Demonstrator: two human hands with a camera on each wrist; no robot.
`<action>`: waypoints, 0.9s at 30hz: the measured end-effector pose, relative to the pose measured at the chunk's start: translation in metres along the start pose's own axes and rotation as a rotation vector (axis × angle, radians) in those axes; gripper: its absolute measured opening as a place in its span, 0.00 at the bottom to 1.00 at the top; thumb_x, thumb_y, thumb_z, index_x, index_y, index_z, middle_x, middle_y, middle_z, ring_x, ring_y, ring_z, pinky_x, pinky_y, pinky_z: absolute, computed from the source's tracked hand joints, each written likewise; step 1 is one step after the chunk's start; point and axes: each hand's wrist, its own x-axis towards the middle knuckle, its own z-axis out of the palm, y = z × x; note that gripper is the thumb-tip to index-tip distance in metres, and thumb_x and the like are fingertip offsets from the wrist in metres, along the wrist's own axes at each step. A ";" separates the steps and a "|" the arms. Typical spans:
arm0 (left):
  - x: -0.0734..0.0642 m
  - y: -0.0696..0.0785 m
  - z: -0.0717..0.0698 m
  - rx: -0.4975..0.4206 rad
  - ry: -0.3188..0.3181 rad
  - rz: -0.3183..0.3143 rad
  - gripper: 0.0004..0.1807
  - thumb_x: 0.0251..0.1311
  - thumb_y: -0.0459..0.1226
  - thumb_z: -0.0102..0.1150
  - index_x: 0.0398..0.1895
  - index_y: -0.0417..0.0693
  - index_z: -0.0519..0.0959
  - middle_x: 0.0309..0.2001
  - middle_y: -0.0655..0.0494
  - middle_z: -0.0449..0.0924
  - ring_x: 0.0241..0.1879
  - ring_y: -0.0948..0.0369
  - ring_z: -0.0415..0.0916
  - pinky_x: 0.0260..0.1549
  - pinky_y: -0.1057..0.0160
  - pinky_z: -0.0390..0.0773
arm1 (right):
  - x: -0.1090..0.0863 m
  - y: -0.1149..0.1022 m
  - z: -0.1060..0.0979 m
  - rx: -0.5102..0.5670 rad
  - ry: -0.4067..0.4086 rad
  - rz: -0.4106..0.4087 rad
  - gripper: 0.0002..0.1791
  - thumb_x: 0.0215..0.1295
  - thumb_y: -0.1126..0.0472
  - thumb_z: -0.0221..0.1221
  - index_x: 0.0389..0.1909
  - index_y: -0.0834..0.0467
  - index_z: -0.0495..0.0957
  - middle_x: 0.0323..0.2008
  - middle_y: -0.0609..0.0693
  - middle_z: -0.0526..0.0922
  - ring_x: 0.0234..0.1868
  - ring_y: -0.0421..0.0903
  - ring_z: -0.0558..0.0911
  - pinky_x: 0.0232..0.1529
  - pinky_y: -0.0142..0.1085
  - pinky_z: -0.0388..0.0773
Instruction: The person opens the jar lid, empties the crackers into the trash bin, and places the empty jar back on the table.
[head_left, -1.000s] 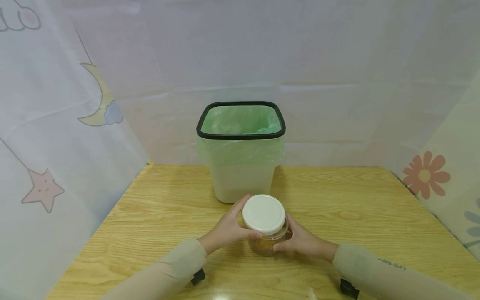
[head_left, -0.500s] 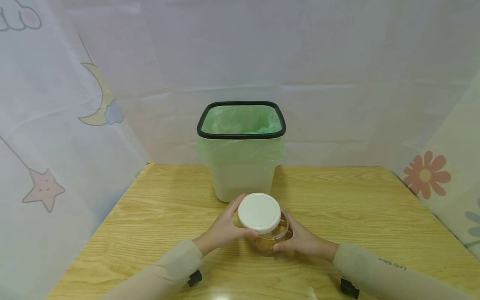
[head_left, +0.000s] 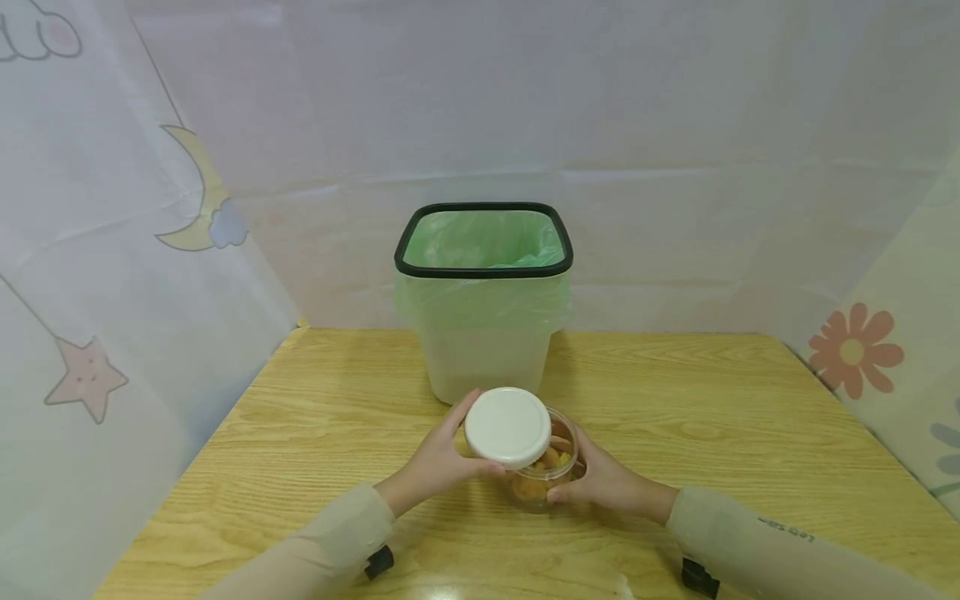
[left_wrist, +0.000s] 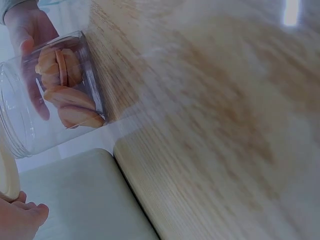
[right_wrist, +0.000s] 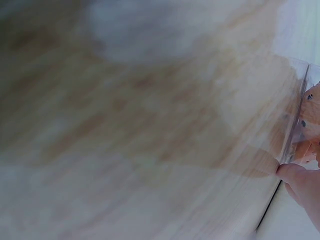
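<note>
My left hand point(head_left: 438, 467) holds the round white lid point(head_left: 507, 427) by its edge, thumb in front. The lid is off to the left of the jar's mouth and overhangs part of it. My right hand point(head_left: 615, 483) grips the side of a clear jar point(head_left: 534, 498), which stands upright on the table. Brown cookies point(left_wrist: 67, 70) lie in the bottom of the jar in the left wrist view. In the right wrist view, dark specks show on the cookies point(right_wrist: 311, 120), and a fingertip point(right_wrist: 295, 177) touches the jar near its base.
A white trash bin point(head_left: 483, 350) with a black rim and a green liner bag stands just behind the jar. The wooden table point(head_left: 675, 392) is bounded by printed cloth point(head_left: 675, 208) at the back and sides.
The lid has come off the jar's mouth and moved left with my left hand, uncovering more of the cookies. The right hand and jar have stayed in place.
</note>
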 end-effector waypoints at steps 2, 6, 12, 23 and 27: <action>-0.001 0.000 -0.001 -0.004 0.008 -0.009 0.59 0.43 0.42 0.79 0.76 0.42 0.52 0.73 0.42 0.53 0.71 0.42 0.51 0.63 0.35 0.55 | 0.000 0.000 0.000 -0.002 -0.001 0.004 0.58 0.57 0.66 0.69 0.76 0.61 0.35 0.72 0.69 0.48 0.70 0.71 0.51 0.62 0.64 0.59; -0.002 0.000 -0.004 -0.011 0.017 -0.018 0.59 0.43 0.41 0.79 0.76 0.42 0.52 0.74 0.42 0.53 0.71 0.42 0.51 0.62 0.34 0.55 | 0.000 0.000 -0.001 -0.004 -0.008 0.000 0.58 0.58 0.65 0.69 0.76 0.61 0.34 0.71 0.71 0.49 0.69 0.73 0.51 0.61 0.66 0.58; -0.003 -0.003 -0.008 -0.012 0.017 -0.023 0.59 0.43 0.42 0.79 0.76 0.42 0.52 0.73 0.41 0.54 0.71 0.42 0.52 0.62 0.33 0.55 | 0.000 -0.001 0.000 -0.019 0.009 0.032 0.59 0.57 0.64 0.70 0.75 0.66 0.34 0.69 0.74 0.49 0.69 0.74 0.51 0.62 0.66 0.56; -0.007 -0.008 -0.014 0.009 0.018 -0.017 0.60 0.43 0.45 0.79 0.76 0.41 0.51 0.73 0.40 0.53 0.71 0.40 0.51 0.62 0.33 0.55 | -0.001 0.001 0.000 -0.034 0.012 0.054 0.59 0.56 0.63 0.70 0.75 0.66 0.35 0.69 0.75 0.49 0.68 0.75 0.51 0.62 0.66 0.54; -0.007 -0.009 -0.015 0.012 0.025 -0.016 0.59 0.44 0.43 0.79 0.76 0.40 0.51 0.73 0.39 0.53 0.70 0.40 0.52 0.62 0.33 0.55 | -0.001 0.002 0.000 -0.031 0.010 0.052 0.59 0.56 0.63 0.70 0.75 0.66 0.35 0.69 0.75 0.49 0.68 0.75 0.52 0.62 0.66 0.54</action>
